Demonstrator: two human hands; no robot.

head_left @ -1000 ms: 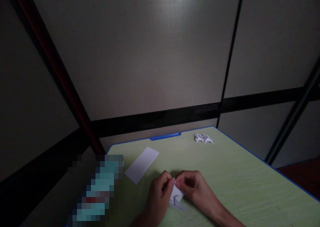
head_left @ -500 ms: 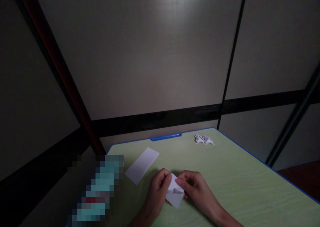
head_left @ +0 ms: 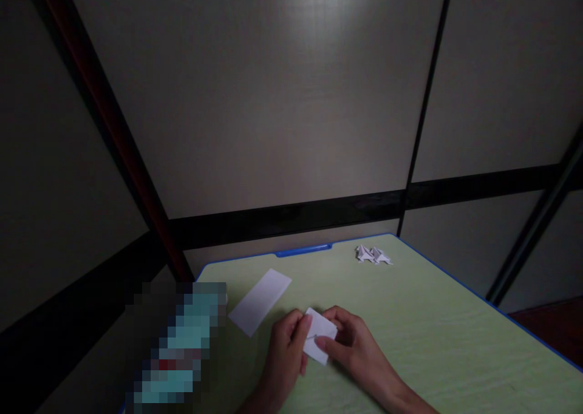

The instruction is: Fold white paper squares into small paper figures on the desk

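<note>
A small folded piece of white paper [head_left: 321, 325] is held between my two hands, just above the front of the table. My left hand [head_left: 288, 345] pinches its left edge, thumb on top and fingers curled beneath. On the right side, my right hand [head_left: 354, 340] grips the paper, its thumb pressing on the lower part by a short dark crease line. The fingers behind the paper are partly hidden.
Beyond my left hand lies a white paper strip [head_left: 260, 302] on the light green table [head_left: 437, 329]. Two folded paper figures [head_left: 373, 254] stand near the far edge, by a blue handle [head_left: 304, 250]. A pixelated teal object [head_left: 182, 347] is at left. Wall panels rise behind.
My right thumb has moved down the paper, from its upper part to the lower right. The raised fold in the middle now lies flatter. My left hand keeps its pinch.
</note>
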